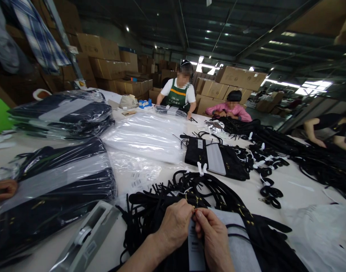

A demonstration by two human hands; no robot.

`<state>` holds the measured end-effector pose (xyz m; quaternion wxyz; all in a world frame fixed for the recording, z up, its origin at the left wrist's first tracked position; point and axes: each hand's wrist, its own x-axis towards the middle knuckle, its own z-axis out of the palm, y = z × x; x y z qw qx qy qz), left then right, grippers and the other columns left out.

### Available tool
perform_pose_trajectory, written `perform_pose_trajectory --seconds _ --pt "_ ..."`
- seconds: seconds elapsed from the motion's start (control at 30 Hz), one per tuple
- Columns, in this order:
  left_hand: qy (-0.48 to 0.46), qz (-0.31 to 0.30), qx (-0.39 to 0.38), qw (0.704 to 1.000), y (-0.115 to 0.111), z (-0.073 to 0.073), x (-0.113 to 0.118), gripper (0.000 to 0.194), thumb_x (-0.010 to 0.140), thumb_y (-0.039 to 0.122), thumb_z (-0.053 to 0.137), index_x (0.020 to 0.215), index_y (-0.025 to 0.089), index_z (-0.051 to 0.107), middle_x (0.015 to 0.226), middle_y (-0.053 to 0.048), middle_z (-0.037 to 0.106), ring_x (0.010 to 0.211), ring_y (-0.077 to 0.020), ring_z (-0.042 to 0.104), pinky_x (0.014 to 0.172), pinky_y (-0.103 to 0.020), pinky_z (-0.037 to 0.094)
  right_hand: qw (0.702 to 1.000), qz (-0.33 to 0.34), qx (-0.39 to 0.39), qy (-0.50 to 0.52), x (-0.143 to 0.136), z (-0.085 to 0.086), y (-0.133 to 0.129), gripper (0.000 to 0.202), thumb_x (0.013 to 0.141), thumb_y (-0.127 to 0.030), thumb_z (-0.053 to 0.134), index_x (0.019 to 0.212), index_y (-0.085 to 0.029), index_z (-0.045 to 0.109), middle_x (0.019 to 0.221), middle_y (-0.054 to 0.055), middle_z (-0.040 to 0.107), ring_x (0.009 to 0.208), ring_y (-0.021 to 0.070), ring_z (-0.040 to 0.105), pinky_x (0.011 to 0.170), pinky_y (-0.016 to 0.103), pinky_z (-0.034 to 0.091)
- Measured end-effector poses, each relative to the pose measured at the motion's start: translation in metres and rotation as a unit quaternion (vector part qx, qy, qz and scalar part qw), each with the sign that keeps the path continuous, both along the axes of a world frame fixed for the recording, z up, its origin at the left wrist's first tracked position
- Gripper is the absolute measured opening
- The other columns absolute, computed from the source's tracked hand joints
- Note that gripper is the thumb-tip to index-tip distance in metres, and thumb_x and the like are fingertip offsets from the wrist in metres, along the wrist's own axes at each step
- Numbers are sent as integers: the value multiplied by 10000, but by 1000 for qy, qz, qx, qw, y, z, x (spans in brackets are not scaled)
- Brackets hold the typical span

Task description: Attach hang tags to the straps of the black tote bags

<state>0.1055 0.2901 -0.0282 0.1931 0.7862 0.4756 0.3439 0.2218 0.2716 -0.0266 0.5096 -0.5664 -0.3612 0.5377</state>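
- Close in at the near edge, the left hand [175,223] and right hand [215,238] meet, fingertips pinched shut on a paper tag [196,249].
- Tag lies over a black-and-grey bag [241,241] among tangled straps [161,204].
- Bare table [297,185] opens to the right; bagged stacks [54,192] crowd the left.

White paper tag [196,249] in my fingers: print too small to read, lower end cut off. Grey tape dispenser [86,238]: cropped below.

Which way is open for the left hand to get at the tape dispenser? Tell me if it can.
Probably yes. The tape dispenser lies just left of the left hand, with bare table between. But both hands now pinch a hang tag on the black bag, so the left must let go.
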Motion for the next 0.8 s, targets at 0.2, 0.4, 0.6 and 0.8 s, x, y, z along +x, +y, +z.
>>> perform_pose_trajectory --seconds 0.2,0.4,0.6,0.8 --pt "-35 -1 2 999 -3 -3 3 287 823 159 318 612 152 512 622 -39 535 545 -115 492 499 -212 360 1000 0 -6 -16 1 -2 0 295 625 -439 659 618 -152 593 439 -51 464 410 60 355 398 187 266" --pt "-62 -22 -10 998 -2 -12 0 301 830 162 307 597 155 497 621 -35 524 569 -119 488 520 -219 362 996 12 5 -87 -4 -11 0 281 688 -424 587 602 -158 571 423 -62 424 395 58 339 391 189 263" --pt "-129 -30 -105 986 0 -6 -8 218 799 123 379 686 149 564 690 -23 538 641 -113 519 589 -211 402 972 39 70 -220 3 -5 -5 255 725 -426 542 765 -193 637 635 16 581 560 140 506 512 260 408" --pt "-180 -51 -106 976 -6 2 -18 223 791 101 405 790 167 617 775 -31 549 770 -128 529 704 -241 432 935 27 70 -347 16 -10 -25 517 617 -383 663 1096 -228 545 826 46 613 789 237 556 730 361 435"
